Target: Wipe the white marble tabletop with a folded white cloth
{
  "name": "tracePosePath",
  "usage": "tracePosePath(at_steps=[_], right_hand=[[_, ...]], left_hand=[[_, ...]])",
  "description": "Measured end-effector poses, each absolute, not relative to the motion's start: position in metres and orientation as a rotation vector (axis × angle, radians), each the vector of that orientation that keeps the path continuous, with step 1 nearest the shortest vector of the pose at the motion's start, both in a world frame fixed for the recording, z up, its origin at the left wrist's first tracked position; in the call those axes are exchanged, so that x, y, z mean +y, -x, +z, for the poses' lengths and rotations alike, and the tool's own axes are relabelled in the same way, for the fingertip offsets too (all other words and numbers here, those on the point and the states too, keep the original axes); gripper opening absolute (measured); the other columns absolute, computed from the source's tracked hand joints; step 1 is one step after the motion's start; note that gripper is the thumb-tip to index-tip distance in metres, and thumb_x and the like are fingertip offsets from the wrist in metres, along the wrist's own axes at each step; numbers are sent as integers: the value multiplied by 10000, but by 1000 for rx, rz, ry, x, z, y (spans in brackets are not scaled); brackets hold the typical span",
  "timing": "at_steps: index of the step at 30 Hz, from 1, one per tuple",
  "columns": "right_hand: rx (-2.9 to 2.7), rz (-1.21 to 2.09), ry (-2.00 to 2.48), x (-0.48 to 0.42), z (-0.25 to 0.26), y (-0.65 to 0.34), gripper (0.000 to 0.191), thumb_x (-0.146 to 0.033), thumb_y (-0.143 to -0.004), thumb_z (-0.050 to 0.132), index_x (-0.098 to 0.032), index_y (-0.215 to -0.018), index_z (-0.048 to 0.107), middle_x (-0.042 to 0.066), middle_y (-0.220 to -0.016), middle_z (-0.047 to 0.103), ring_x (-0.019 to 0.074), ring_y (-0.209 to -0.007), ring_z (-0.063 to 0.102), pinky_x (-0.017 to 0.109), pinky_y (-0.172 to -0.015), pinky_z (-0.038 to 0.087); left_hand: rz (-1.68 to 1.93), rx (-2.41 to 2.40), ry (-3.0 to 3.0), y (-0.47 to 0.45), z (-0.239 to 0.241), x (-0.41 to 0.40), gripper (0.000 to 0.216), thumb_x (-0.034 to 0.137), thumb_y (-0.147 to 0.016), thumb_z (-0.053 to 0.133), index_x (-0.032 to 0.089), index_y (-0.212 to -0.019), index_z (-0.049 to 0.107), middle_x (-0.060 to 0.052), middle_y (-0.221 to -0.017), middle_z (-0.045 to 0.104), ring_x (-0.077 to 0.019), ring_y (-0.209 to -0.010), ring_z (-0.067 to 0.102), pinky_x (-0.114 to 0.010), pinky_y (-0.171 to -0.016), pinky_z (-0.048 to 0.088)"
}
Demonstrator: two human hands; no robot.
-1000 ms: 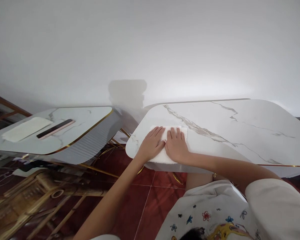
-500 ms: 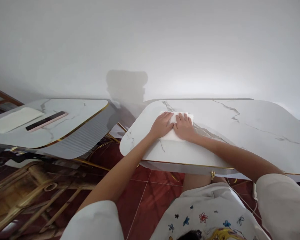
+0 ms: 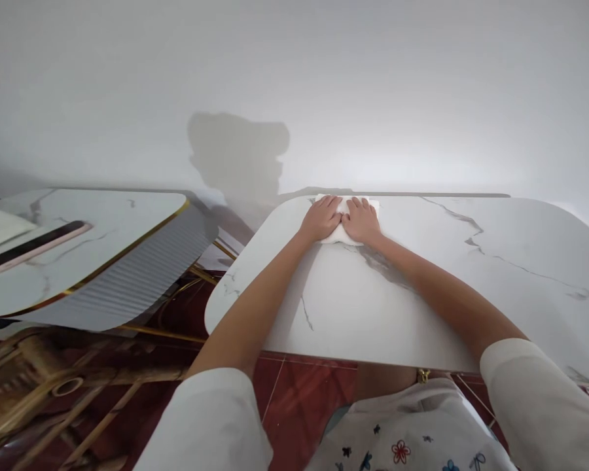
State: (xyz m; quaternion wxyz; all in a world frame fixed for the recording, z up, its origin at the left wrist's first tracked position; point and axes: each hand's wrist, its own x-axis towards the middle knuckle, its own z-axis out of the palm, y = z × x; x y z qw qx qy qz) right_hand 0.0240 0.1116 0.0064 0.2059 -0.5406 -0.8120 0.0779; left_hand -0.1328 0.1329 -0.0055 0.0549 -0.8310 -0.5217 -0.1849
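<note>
A folded white cloth (image 3: 346, 237) lies on the marble-patterned white table (image 3: 343, 294), close to its far edge by the wall. Pressed flat on the left part of the cloth is my left hand (image 3: 321, 217), its fingers stretched forward. My right hand (image 3: 362, 220) rests on the right part in the same way, fingers extended and slightly apart. The two thumbs meet or nearly meet in the middle. Both palms hide much of the cloth; its near edge and corners show around them.
To the left stands a second marble-patterned table (image 3: 127, 219) with a gold rim. On it lie a long black-and-pink object (image 3: 36, 245) and a pale folded item (image 3: 2, 229). A bamboo chair (image 3: 34, 386) is at lower left. The white wall (image 3: 397, 98) borders the tables.
Both hands and the cloth have slid away from me toward the table's far edge. The camera view has shifted, leaving the left table further to the left.
</note>
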Motion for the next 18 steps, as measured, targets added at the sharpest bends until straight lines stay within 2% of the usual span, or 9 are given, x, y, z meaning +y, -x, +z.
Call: tracePosePath(at_steps=[8, 18], right_hand=[[-2233, 239, 1492, 150, 6, -19, 480, -246, -948, 341, -79, -1368, 501, 119, -1539, 437, 328, -1435, 294, 462, -1159, 250], [-2294, 244, 1484, 177, 4, -28, 488, -235, -962, 314, -72, -1396, 467, 143, -1545, 418, 332, -1424, 298, 476, -1144, 255]], left_hand=[[-591, -1592, 2492, 138, -11, 171, 484, 232, -921, 323, 112, -1355, 498, -146, -1384, 551, -260, -1308, 464, -409, -1138, 340], [-508, -1632, 2464, 130, -13, 198, 458, 231, -925, 330, 129, -1338, 501, -154, -1354, 563, -282, -1285, 476, -440, -1104, 356]])
